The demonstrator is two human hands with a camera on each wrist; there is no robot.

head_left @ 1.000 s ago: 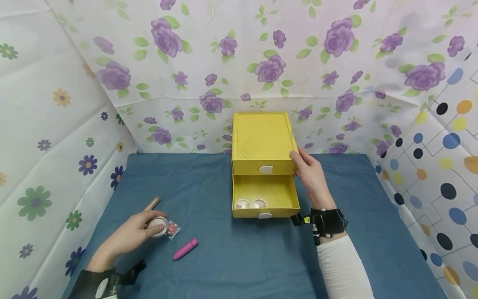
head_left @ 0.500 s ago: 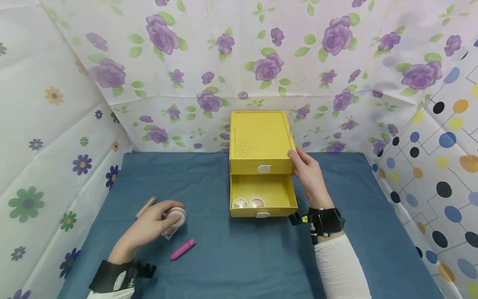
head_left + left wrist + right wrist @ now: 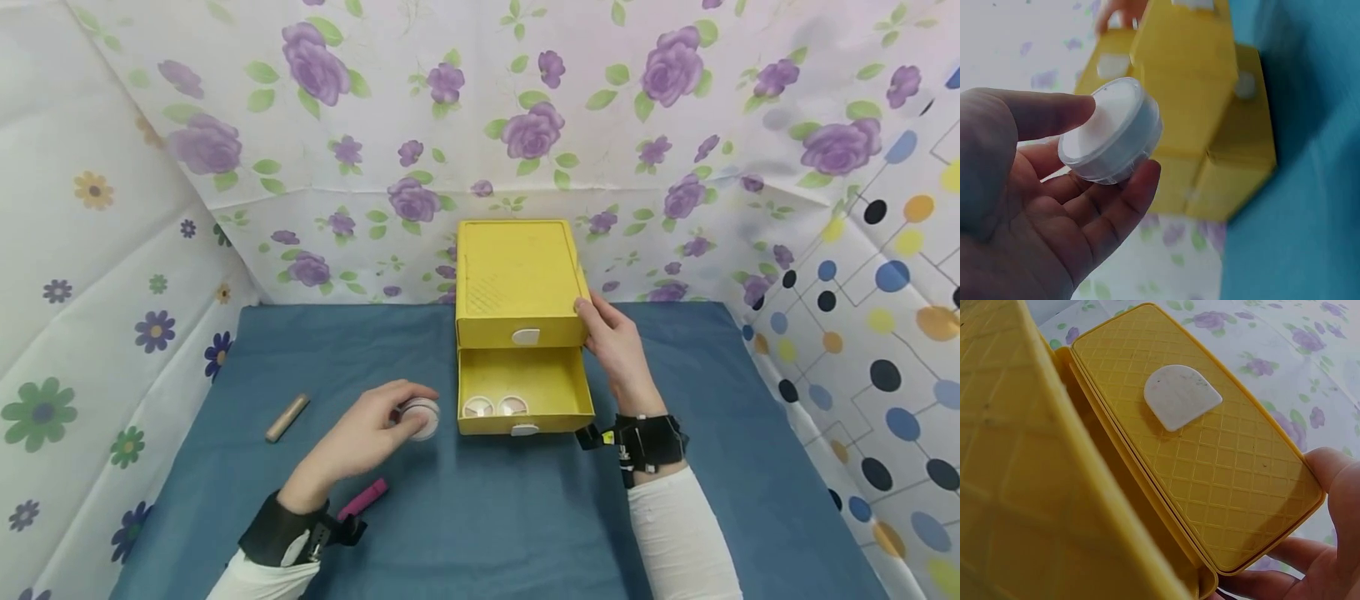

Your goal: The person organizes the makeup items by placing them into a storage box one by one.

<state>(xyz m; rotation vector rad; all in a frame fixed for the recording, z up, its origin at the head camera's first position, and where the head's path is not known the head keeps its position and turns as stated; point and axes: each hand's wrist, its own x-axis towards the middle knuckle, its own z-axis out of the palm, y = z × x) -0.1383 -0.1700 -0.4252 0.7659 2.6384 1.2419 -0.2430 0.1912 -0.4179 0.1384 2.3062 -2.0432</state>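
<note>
Left hand [image 3: 363, 429]: thumb and fingers clamped on a round white container [image 3: 1119, 134], held over the blue cloth [image 3: 480, 533], just left of the lower drawer [image 3: 551, 383]. Right hand [image 3: 618, 350]: clamped on the front right corner of the yellow drawer unit [image 3: 517, 267], at the cloth's back edge. The lower drawer stands pulled out, two white discs [image 3: 513, 406] at its front left corner. A magenta tube [image 3: 363, 498], partly hidden, lies by the left wrist; a gold tube [image 3: 287, 418] lies near the cloth's left edge.
</note>
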